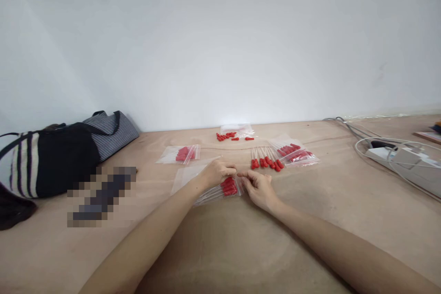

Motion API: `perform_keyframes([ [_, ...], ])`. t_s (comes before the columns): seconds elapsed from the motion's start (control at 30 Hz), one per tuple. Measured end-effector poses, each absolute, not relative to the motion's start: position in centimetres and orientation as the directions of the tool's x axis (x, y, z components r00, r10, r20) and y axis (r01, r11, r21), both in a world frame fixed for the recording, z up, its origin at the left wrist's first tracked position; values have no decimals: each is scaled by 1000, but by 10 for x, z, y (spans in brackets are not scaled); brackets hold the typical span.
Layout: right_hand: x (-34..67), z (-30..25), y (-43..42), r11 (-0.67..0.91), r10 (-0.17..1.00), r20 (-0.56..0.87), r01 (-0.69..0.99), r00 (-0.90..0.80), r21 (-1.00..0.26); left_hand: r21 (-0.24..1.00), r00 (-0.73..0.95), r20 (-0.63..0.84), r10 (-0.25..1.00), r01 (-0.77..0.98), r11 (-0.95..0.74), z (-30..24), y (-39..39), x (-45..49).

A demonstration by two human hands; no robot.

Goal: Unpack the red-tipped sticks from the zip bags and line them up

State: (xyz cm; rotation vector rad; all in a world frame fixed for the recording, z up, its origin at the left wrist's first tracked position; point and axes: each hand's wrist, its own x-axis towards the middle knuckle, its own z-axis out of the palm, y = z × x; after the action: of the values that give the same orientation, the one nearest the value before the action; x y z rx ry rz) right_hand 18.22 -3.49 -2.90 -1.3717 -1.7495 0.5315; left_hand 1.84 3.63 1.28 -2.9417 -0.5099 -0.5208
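Note:
My left hand point(217, 172) rests with curled fingers on a clear zip bag point(220, 190) that holds several red-capped droppers. My right hand point(258, 186) pinches the right end of the same bag with closed fingers. Just beyond the hands, loose droppers with red bulbs point(267, 161) lie in a row on the wooden table point(310, 211). A flat empty clear bag point(188, 174) lies under my left wrist.
Filled bags lie at the left point(181, 154) and right point(294, 151); loose red caps point(230, 136) sit near the wall. A striped black bag point(51, 156) stands at far left. White cables and a power strip point(396, 154) occupy the right.

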Motion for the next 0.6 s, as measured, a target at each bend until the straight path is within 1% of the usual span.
perform_keyframes([
  [0.1,192,-26,-33,396,904,401,646,-148,-653,-32,855,410,319,363,-931,9,33,16],
  [0.17,197,-23,-31,483,854,471,670,-219,-564,-16,845,430,316,357,-934,8,32,15],
  [0.27,201,-21,-27,618,733,604,680,-314,-395,13,845,440,303,332,-943,6,30,16],
  [0.37,201,-22,-24,704,596,708,670,-380,-233,42,840,454,296,312,-949,5,30,17],
  [0.47,199,-24,-21,739,486,757,667,-436,-90,54,836,458,300,311,-949,3,29,17],
  [0.6,199,-26,-18,733,420,774,680,-474,19,95,820,466,332,326,-940,4,26,16],
])
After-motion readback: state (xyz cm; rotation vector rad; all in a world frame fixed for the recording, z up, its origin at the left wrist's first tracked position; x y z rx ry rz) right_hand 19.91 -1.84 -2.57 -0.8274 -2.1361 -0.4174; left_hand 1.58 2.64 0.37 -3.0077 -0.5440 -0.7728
